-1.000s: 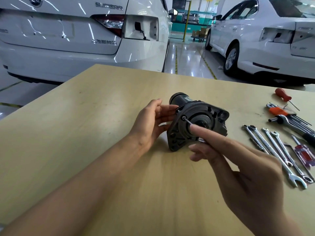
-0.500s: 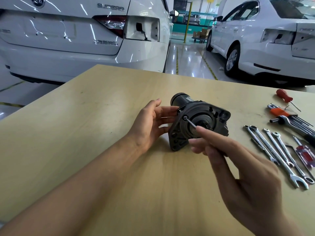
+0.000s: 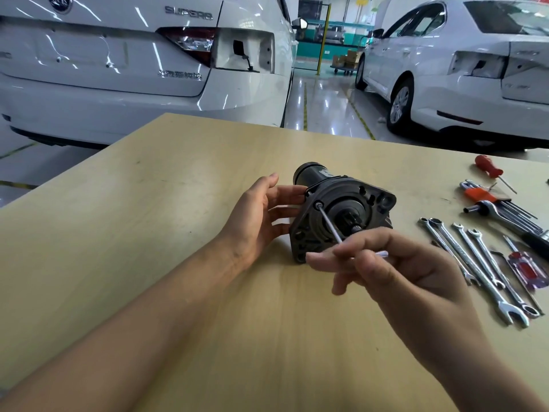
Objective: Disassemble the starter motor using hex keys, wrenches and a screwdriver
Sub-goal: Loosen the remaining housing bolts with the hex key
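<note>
A dark starter motor (image 3: 344,209) lies on its side on the wooden table (image 3: 148,233), its flanged front face turned toward me. My left hand (image 3: 255,221) touches the motor's left side with straight fingers and steadies it. My right hand (image 3: 386,263) pinches a thin silver hex key (image 3: 329,226) between thumb and fingertips. The key's far tip sits in a bolt head at the upper left of the flange. Its short arm sticks out to the right past my fingers.
Several combination wrenches (image 3: 475,263) lie in a row at the right. Beyond them are an orange hex-key set (image 3: 481,197), a ratchet handle (image 3: 505,217), a red screwdriver (image 3: 490,171) and a clear purple-handled screwdriver (image 3: 525,269). Two white cars (image 3: 133,69) stand behind the table.
My right hand has turned the hex key, its fingers shifting from a stretched forefinger to a pinch lower on the shaft. The motor and my left hand stay in place.
</note>
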Demonstrator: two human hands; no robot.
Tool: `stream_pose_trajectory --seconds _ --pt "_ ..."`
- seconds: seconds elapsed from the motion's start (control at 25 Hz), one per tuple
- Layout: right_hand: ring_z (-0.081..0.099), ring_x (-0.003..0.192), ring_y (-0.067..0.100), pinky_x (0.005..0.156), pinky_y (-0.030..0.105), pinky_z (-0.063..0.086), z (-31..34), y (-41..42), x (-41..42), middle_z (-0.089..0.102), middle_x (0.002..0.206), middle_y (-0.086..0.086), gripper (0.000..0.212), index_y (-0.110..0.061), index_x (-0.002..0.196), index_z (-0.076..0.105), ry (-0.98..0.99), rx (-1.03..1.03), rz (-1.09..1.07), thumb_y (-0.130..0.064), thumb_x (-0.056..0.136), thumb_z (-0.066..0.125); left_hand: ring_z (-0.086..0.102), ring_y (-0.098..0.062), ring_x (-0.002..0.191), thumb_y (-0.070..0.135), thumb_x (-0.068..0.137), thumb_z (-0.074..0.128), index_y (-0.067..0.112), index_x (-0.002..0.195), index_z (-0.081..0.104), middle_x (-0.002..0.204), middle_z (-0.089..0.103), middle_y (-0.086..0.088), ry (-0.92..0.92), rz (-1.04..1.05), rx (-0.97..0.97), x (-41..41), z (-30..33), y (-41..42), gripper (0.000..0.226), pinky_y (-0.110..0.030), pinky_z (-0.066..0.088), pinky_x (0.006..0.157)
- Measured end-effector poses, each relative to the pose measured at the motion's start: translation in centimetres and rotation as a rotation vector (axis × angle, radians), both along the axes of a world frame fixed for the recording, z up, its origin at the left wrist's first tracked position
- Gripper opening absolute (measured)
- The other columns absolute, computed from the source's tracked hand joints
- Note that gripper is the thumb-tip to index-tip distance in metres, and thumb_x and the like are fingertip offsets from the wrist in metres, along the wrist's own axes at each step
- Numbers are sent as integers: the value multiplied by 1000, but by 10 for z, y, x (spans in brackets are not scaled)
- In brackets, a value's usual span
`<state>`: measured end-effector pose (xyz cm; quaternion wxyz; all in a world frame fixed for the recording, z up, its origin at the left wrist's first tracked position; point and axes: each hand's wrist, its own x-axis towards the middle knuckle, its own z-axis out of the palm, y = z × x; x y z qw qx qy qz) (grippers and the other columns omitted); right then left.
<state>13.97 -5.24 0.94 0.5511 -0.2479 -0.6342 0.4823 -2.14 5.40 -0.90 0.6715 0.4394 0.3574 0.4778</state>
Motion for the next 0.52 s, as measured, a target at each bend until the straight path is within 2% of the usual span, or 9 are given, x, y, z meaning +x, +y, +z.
stream_pose_trajectory --seconds 0.08,0.12,0.2,0.28,0.36,0.44,0.52 --pt "64 65 18 60 24 50 0 1 1 75 77 5 29 -20 85 73 -33 -6 -8 -48 80 67 64 -11 70 41 98 30 12 95 69 83 71 -1 -4 -6 -12 0 0 0 49 -27 48 64" --pt "62 62 17 57 23 48 -2 1 0 73 73 -1 30 -20 83 72 -107 67 -87 -49 83 64 64 -11 69 41 98 30 12 95 69 83 71 -1 -5 -5 -17 1 0 0 49 -27 48 63" --pt "58 57 11 53 20 45 -8 0 -4 64 69 -13 27 -22 82 70 -321 340 -354 -44 89 58 62 -11 68 41 98 30 12 97 68 83 70 -1 -2 -2 -16 1 -1 0 48 -27 47 63" --pt "53 56 11 53 20 43 -13 -2 -6 57 68 -10 21 -20 90 71 -474 581 -548 -32 94 54 61 -12 67 41 98 31 12 97 67 83 69 -1 -8 0 -20 1 -1 0 47 -28 47 63" --pt "50 57 12 56 18 42 -16 -4 -5 56 68 2 23 -11 107 68 -567 720 -641 -23 96 52 61 -12 67 41 98 31 12 96 67 83 69 -1 -7 -2 -20 1 0 -1 47 -27 47 63" --pt "50 58 13 57 18 43 -18 -4 -4 56 68 5 22 -12 112 64 -580 740 -625 -20 93 55 61 -12 67 41 98 30 12 97 67 85 68 -2 0 -2 -16 1 0 -2 47 -26 47 61" --pt "55 59 12 56 21 44 -17 -5 -2 58 69 0 19 -18 106 70 -461 629 -523 -21 90 60 61 -12 67 41 99 29 11 99 67 87 68 -2 9 -2 -12 1 0 -2 47 -26 48 61"
